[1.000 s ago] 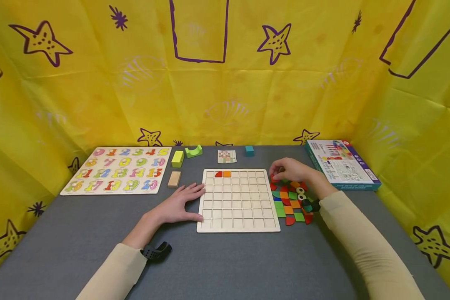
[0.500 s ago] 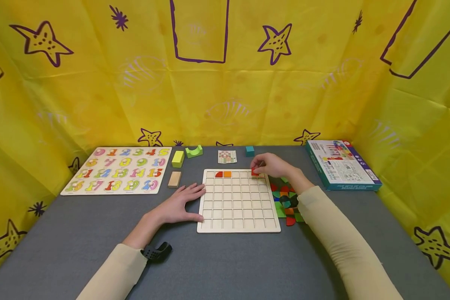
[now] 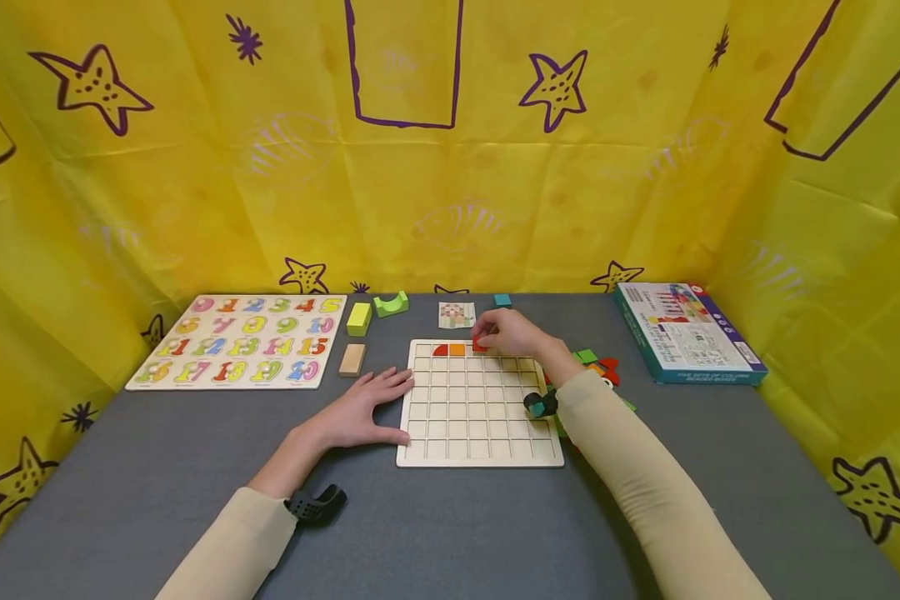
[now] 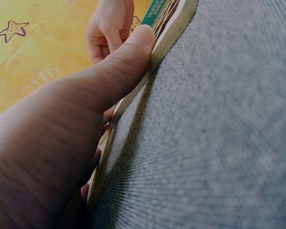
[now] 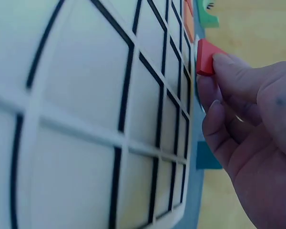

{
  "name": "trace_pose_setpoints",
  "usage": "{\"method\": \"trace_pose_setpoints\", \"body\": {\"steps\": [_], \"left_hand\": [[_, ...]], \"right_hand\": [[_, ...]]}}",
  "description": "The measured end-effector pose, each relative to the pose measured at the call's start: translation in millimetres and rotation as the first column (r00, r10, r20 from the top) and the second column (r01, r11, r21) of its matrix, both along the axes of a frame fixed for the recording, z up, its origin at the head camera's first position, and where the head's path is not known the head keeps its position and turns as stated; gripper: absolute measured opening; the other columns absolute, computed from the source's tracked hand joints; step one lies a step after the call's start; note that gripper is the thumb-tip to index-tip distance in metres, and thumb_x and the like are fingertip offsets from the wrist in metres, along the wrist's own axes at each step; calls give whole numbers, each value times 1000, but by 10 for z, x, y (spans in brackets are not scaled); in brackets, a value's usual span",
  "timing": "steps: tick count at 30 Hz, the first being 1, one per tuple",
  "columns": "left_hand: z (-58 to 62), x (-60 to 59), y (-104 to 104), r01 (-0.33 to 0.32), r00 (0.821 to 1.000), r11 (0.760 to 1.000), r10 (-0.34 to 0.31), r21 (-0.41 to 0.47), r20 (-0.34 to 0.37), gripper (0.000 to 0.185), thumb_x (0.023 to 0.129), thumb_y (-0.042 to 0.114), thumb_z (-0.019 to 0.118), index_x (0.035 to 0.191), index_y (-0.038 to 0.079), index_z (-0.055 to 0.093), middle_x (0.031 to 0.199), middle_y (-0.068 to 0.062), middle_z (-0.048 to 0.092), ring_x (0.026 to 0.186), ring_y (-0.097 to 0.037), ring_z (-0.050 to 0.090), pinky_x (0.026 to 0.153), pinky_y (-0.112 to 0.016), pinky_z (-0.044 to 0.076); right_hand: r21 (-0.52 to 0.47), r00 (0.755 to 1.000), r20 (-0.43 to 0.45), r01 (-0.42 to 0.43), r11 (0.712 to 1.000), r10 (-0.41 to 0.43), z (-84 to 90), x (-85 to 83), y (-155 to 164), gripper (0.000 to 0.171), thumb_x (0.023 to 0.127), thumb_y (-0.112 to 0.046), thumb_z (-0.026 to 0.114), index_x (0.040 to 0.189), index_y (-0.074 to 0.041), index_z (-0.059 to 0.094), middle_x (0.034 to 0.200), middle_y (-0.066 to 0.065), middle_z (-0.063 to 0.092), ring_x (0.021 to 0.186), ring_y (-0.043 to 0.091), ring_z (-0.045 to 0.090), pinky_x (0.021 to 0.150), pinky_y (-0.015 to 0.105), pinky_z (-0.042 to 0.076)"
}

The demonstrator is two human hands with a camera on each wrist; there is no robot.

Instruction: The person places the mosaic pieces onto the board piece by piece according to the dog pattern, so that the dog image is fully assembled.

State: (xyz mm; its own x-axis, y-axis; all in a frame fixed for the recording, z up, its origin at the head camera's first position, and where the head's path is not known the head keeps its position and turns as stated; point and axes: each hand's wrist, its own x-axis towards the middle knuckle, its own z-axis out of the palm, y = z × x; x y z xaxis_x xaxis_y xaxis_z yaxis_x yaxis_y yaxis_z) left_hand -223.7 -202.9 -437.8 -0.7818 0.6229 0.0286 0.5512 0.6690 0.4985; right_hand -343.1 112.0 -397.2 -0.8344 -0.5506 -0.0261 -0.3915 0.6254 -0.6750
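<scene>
Right hand pinches a red tile over the far edge of a wooden grid board

In the head view, the red tile (image 3: 480, 343) is a small patch under the fingers of the right hand (image 3: 512, 332), at the board's far row. The right wrist view shows more: the thumb and a finger grip the tile narrowly, its thick side exposed. Whether it touches the grid board (image 3: 457, 429) is unclear. Left of it in that row lie a red quarter-circle tile (image 3: 441, 350) and an orange square tile (image 3: 457, 350).

The left hand (image 3: 360, 415) has its fingers spread wide at the board's left edge; only the left wrist view shows its thumb lying along the board's thick side.

The worktop is covered in grey cloth. Loose coloured tiles (image 3: 587, 357) lie by the board's right edge, partly hidden by the right sleeve. Along the worktop's far edge are a green arch block (image 3: 391, 304), a picture card (image 3: 457, 315) and a teal block (image 3: 502, 301). A number puzzle (image 3: 232, 386) lies toward the far left corner, a teal-sided box (image 3: 690, 333) toward the far right. Yellow fabric (image 3: 382, 183) printed with purple starfish surrounds the worktop on three sides.
</scene>
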Motion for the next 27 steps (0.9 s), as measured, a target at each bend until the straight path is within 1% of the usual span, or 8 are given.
{"method": "trace_pose_setpoints", "body": {"steps": [4,10,17,23,27], "left_hand": [[-7,3,6,2,1000,1000,-2,0,-5,100,82,64,74,157,10,37,164,-6,27,152,-33,16,120,-58,7],[-6,-7,1,-2,1000,1000,2,-3,-4,100,82,64,74,157,11,37,164,-5,27,152,-31,15,120,-56,6],[-8,-11,-6,-3,1000,1000,3,-12,5,101,81,67,73,157,11,36,164,-4,26,153,-30,14,120,-56,5],[2,-2,-5,-9,1000,1000,9,-9,13,100,81,66,73,157,11,37,164,-3,27,153,-30,13,121,-56,5],[3,-1,-2,-4,1000,1000,4,-6,8,100,82,66,73,157,11,37,164,-4,27,153,-30,14,120,-56,5]], "right_hand": [[22,1000,0,1,1000,-1,-24,-4,-66,12,99,-6,66,109,-3,70,100,6,68,90,22,61,83,35,52],[57,999,-34,-2,998,4,-60,-23,-120,8,98,-8,68,105,-4,71,97,5,69,87,21,60,83,34,52],[97,999,-47,6,995,-2,-50,18,-158,6,98,-10,69,100,-6,72,93,3,69,82,20,59,78,33,52],[107,999,-40,-2,994,6,-12,43,-152,11,98,-10,68,105,-4,73,96,5,70,83,20,60,78,32,53],[85,1000,-16,18,996,-17,28,61,-83,14,98,-11,68,109,-4,72,98,6,69,86,22,60,80,34,53]]}}
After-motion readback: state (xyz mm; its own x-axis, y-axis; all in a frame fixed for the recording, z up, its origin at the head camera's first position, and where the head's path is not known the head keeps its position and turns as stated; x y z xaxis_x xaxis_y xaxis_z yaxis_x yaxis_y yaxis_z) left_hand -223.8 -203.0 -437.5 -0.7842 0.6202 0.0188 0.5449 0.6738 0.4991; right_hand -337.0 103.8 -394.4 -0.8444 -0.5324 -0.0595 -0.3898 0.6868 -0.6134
